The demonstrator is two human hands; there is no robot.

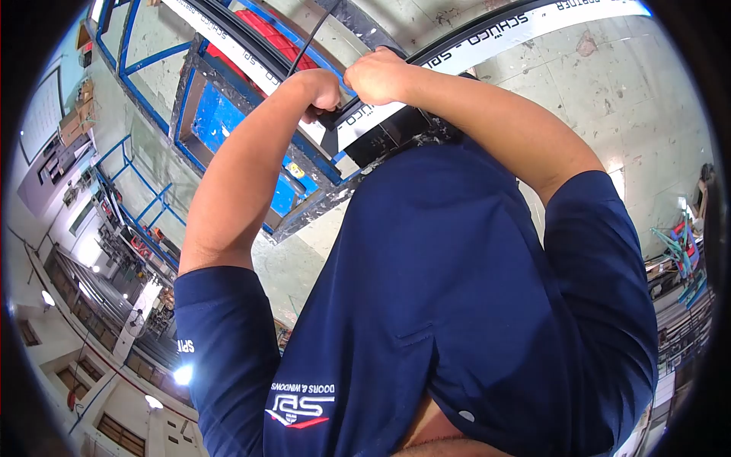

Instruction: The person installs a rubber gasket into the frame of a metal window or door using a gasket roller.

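Note:
My left hand [318,93] is closed, its fingers curled down at the corner of a frame of profiles wrapped in white printed film [358,124]. A thin black cord-like strip [311,39] runs down from the top and passes out of sight behind my left wrist. Just beside it, my right hand [375,78] is closed in a fist against the dark edge of the long profile [487,38] that reaches to the upper right. Whatever lies inside either hand is hidden by the fingers.
A blue metal stand with dark, paint-spotted padded bars [304,156] holds the frame. Red material [266,34] lies beyond the left profile. Blue racks [145,183] stand at the left, and coloured items [685,244] lie on the far right. The floor is tiled and stained.

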